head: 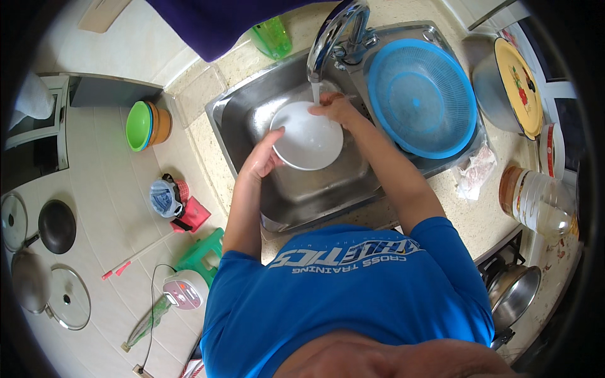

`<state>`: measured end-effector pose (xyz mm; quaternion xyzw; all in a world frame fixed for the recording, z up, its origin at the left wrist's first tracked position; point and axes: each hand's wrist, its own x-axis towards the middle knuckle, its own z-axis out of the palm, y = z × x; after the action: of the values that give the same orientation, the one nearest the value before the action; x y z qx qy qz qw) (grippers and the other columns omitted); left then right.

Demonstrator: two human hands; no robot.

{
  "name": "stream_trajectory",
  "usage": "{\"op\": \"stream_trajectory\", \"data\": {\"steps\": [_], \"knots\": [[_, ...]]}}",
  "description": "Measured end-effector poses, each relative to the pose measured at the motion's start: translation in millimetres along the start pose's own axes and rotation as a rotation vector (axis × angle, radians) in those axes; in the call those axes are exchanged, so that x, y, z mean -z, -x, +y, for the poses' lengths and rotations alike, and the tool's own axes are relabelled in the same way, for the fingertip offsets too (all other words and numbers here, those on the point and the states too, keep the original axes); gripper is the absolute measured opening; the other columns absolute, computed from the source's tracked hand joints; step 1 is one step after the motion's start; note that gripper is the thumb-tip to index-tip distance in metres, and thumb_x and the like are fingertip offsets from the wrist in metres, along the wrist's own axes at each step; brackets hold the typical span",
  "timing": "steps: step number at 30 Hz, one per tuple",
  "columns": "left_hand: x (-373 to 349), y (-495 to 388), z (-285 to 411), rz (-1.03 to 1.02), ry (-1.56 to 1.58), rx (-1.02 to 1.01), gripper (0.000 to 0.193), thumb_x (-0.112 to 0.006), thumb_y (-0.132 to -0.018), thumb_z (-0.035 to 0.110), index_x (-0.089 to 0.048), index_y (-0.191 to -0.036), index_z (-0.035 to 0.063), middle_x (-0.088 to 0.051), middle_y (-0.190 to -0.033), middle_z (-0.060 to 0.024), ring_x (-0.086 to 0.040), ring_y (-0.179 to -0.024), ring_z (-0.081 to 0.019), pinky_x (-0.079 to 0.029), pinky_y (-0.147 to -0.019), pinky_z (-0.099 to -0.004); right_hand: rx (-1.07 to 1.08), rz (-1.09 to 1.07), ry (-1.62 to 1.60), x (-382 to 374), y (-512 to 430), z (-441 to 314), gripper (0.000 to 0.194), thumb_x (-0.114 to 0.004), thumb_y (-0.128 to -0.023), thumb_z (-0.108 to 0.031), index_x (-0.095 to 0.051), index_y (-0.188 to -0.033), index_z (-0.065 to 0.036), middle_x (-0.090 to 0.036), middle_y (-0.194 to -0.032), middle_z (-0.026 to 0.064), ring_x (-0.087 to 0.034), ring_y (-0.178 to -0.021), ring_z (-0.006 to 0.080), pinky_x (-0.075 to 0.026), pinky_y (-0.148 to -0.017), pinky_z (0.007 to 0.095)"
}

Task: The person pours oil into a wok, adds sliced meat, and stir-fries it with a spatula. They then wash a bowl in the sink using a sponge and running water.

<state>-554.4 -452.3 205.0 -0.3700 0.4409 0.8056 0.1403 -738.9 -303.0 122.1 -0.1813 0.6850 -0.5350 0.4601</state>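
Observation:
A white bowl point(309, 139) is held over the stainless steel sink basin point(302, 208), its open side facing up towards the camera. My left hand point(267, 153) grips its left rim, thumb over the edge and fingers beneath. At the upper right rim, my right hand point(333, 108) holds the bowl with fingers by the water stream. A chrome faucet point(324, 47) runs a stream of water down at the bowl's upper edge, close to my right hand. Something thin and clear shows beside my right fingers; I cannot tell what it is.
A blue plastic colander point(420, 99) rests on the sink's right side. Farther right stand a pot with a yellow lid point(517, 90), a crumpled plastic bag point(476, 167) and a large plastic bottle point(543, 203). A green container point(272, 38) stands behind the sink, near a hanging purple cloth point(222, 19).

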Motion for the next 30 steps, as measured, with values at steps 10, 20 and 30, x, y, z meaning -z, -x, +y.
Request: {"op": "stream_trajectory", "data": {"steps": [10, 20, 30], "knots": [[-8, -38, -30, 0.176, -0.13, -0.035, 0.051, -0.049, -0.09, 0.035, -0.045, -0.127, 0.0008, -0.058, -0.116, -0.0142, -0.061, -0.099, -0.0258, -0.051, -0.079, -0.0381, -0.435, -0.131, -1.028, -14, 118, 9, 0.065, -0.055, -0.075, -0.023, -0.031, -0.132, -0.006, -0.042, -0.127, 0.0185, -0.048, -0.112, 0.0386, -0.046, -0.084, 0.0587], [-108, -73, 80, 0.174, -1.267, -1.356, 0.04, -0.07, -0.074, 0.015, -0.06, -0.112, 0.0051, -0.056, -0.115, -0.0162, -0.057, -0.101, -0.033, -0.048, -0.083, -0.0356, -0.332, -0.135, -1.022, -15, 109, 16, 0.061, -0.054, -0.075, -0.02, -0.033, -0.13, -0.003, -0.043, -0.125, 0.0179, -0.046, -0.115, 0.0367, -0.051, -0.08, 0.0561], [-114, -104, 110, 0.189, -1.484, -1.324, 0.041, -0.061, -0.079, 0.041, -0.063, -0.103, 0.0075, -0.062, -0.102, -0.0097, -0.061, -0.09, -0.0275, -0.049, -0.076, -0.0353, -0.315, -0.194, -0.956, -16, 111, 8, 0.061, -0.054, -0.076, -0.024, -0.035, -0.13, -0.005, -0.047, -0.123, 0.0165, -0.051, -0.11, 0.0355, -0.053, -0.076, 0.0534]]}}
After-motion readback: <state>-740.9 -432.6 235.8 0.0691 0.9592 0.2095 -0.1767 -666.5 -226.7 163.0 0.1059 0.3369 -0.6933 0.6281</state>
